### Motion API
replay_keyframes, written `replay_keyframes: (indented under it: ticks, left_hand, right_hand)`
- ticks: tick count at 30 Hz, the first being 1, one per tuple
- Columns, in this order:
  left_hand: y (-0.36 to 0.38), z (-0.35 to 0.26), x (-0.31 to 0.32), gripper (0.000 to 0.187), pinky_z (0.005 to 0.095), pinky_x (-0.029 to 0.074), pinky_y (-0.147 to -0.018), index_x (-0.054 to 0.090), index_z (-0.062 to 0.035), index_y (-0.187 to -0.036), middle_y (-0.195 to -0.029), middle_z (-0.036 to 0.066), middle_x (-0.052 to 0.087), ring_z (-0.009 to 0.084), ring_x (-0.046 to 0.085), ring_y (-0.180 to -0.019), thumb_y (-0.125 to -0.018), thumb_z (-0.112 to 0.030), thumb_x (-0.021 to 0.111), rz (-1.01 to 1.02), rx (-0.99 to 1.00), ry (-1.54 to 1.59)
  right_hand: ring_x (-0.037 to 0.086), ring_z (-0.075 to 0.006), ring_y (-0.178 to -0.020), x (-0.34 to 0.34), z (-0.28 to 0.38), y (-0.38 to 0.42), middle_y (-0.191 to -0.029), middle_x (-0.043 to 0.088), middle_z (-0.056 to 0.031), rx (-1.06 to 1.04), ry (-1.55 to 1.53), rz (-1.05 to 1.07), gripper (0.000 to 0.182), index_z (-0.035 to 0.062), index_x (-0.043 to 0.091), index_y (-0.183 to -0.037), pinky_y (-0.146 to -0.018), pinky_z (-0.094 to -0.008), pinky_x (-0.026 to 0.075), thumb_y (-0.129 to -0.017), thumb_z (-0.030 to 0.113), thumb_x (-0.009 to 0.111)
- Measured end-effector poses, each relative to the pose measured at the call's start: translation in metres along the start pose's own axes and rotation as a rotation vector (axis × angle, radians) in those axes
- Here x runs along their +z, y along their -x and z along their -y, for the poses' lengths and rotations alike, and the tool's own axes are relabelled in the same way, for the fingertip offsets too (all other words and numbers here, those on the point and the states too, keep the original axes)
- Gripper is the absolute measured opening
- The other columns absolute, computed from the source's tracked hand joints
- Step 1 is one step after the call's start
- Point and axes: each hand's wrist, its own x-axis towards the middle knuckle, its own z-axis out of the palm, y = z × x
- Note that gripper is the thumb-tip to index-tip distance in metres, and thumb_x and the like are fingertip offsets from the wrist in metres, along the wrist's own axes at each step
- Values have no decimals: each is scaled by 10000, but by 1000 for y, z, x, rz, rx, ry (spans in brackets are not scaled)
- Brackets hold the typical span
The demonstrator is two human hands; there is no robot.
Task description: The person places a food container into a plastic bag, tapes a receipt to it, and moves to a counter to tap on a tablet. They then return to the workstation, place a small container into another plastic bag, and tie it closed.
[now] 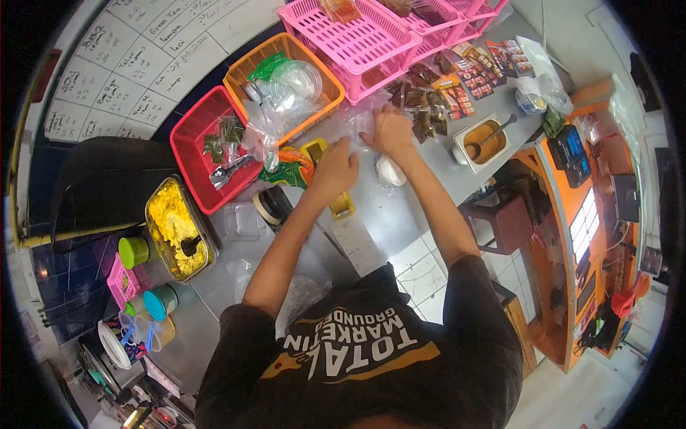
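Note:
Over the metal counter, my right hand [391,132] is closed, its fingers bent at a sheet or bag of clear plastic [350,123]. My left hand [336,170] is lower and to the left, fingers curled together; whatever they pinch is hidden or too thin to make out. Beneath that hand lies a narrow yellow tray [343,206], and a green and orange packet [289,168] sits just to its left. A small clear bag with something white in it [389,171] rests under my right wrist.
Left are a red basket [187,143], an orange basket [332,68] of plastic ware and a tray of yellow food [171,214]. Pink racks [350,36] stand behind. Dark packets [425,107], sauce sachets [475,68] and a metal pan with a ladle [482,143] are right.

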Motion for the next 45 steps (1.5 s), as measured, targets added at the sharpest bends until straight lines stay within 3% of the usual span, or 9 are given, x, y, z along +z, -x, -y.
replay_keyframes:
  ticks: [8, 11, 17, 23, 26, 29, 35, 41, 45]
  left_hand:
    - [-74, 6, 27, 486, 519, 380, -1026, 376, 125, -1264, -1272, 396, 438, 515, 479, -1153, -869, -120, 519, 50, -414, 121]
    - [-87, 38, 51, 526, 501, 388, -1031, 386, 124, -1260, -1280, 389, 438, 492, 483, -1178, -832, -120, 569, -148, -217, 26]
    - [-102, 37, 74, 449, 435, 408, -1004, 473, 48, -1167, -1272, 311, 487, 417, 514, -1175, -755, -65, 613, -303, -715, 450]
    - [-62, 7, 56, 295, 458, 445, -897, 543, 3, -1032, -1159, 258, 538, 410, 534, -1073, -741, 1, 591, -397, -324, 220]
    - [4, -29, 50, 242, 469, 455, -884, 547, 7, -1003, -1163, 251, 521, 416, 523, -1058, -765, 6, 588, -368, 263, -63]
    - [43, -36, 64, 208, 486, 456, -890, 540, 4, -1012, -1226, 257, 480, 413, 509, -1092, -807, -12, 573, -164, 368, -301]
    - [58, -45, 90, 272, 497, 454, -914, 470, 39, -1062, -1258, 271, 421, 432, 470, -1143, -808, 10, 560, 19, 34, -269]
    - [61, -41, 128, 198, 357, 562, -821, 412, 37, -1103, -1123, 217, 496, 314, 651, -962, -931, -15, 497, -155, -698, 1134]
    - [62, -30, 132, 198, 348, 588, -775, 436, 57, -1055, -1040, 196, 559, 295, 683, -863, -957, -88, 530, -123, -604, 1137]
  right_hand:
    - [713, -269, -770, 64, 10, -32, -848, 700, -138, 109, 6, -8, 291, 94, 669, -913, -629, -380, 570, -718, 293, 751]
    - [703, -320, -745, 45, -4, -27, -829, 690, -180, 213, -119, -121, 208, 67, 641, -910, -621, -429, 559, -753, 197, 682]
    - [650, -403, -756, -10, -69, -46, -825, 659, -216, 198, -239, -527, 284, 13, 588, -964, -660, -489, 519, -787, 217, 672]
    - [616, -391, -851, -15, -83, -8, -863, 635, -246, 91, -233, -711, 340, -9, 639, -998, -767, -490, 485, -829, 284, 673]
    - [646, -359, -892, -16, -89, 84, -971, 660, -247, 463, -943, -189, 360, -8, 674, -1043, -803, -434, 489, -925, 327, 613]
    - [665, -272, -844, 6, -97, 131, -983, 687, -187, 452, -862, 47, 383, -17, 647, -1122, -800, -371, 498, -964, 324, 576]
    - [609, -91, -784, 52, -92, 164, -883, 633, -19, 559, -1501, 28, 313, -13, 595, -1161, -742, -229, 504, -984, 245, 584]
    - [612, -103, -766, 60, -99, 163, -888, 629, -28, 589, -1599, 129, 262, -11, 593, -1130, -746, -255, 534, -975, 201, 594]
    - [623, -117, -775, 65, -100, 165, -896, 629, -34, 598, -1648, 160, 239, -7, 594, -1113, -769, -265, 549, -968, 183, 599]
